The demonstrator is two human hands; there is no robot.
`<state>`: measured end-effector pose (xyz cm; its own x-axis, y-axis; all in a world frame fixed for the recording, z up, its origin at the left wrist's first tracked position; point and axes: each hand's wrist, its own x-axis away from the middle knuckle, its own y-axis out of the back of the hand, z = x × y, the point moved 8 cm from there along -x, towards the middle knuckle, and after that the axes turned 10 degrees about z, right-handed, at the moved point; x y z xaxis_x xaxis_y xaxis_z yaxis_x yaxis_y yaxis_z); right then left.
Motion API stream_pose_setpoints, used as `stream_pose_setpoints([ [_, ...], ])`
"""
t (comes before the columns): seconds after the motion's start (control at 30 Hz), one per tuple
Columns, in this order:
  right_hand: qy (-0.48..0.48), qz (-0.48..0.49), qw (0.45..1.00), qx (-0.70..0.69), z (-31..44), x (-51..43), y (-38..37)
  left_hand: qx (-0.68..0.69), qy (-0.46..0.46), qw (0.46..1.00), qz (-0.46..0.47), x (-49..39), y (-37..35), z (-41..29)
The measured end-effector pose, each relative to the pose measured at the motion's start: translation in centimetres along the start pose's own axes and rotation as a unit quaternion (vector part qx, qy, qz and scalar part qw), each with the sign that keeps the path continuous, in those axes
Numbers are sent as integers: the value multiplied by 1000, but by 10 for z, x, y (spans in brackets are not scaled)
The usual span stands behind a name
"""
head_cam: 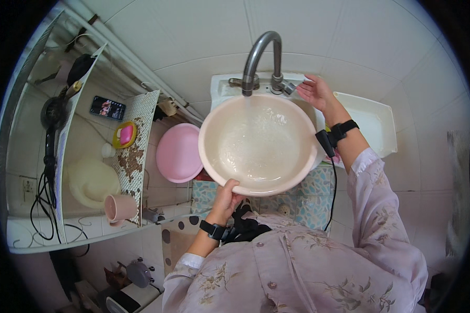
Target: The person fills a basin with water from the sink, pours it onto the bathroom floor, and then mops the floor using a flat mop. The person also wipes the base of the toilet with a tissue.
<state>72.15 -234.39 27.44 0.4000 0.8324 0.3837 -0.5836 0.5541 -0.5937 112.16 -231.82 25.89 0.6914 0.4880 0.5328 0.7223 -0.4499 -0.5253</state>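
Observation:
A large pale pink plastic basin (225, 182) rests over a white sink (219, 84), with water in it. My left hand (228, 197) grips the basin's near rim, thumb on top. Water runs into the basin from a curved metal faucet (260, 45). Just right of the faucet's metal side handle (286, 87), my right hand (314, 92) is raised with its fingers spread and holds nothing; whether the fingertips touch the handle is hard to tell. Both wrists wear black straps, the right one with a cabled black device (326, 143).
A smaller pink basin (179, 153) stands left of the sink, a white tub (376, 121) right of it. On the left, a shelf (135, 129) bears a phone (107, 108), pink soap in a yellow dish (124, 135) and a pink mug (120, 208). A black hair dryer (53, 113) hangs beyond.

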Motion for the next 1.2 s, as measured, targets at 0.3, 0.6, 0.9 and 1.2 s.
stream_pose_setpoints([
  [0.3, -1, -30, 999, 34, 3, 7, 1, -26, 4, 1000, -15, 0, 3, 0],
  [0.6, 21, -45, 999, 20, 7, 10, 2, -22, 3, 1000, -6, -3, 6, 2],
  [0.9, 25, -47, 998, 19, 4, 9, 1, -4, 5, 1000, -20, -2, 5, 2],
  [1.2, 22, -38, 999, 12, 1, 1, 5, -6, 0, 1000, -21, -1, 6, 3],
])
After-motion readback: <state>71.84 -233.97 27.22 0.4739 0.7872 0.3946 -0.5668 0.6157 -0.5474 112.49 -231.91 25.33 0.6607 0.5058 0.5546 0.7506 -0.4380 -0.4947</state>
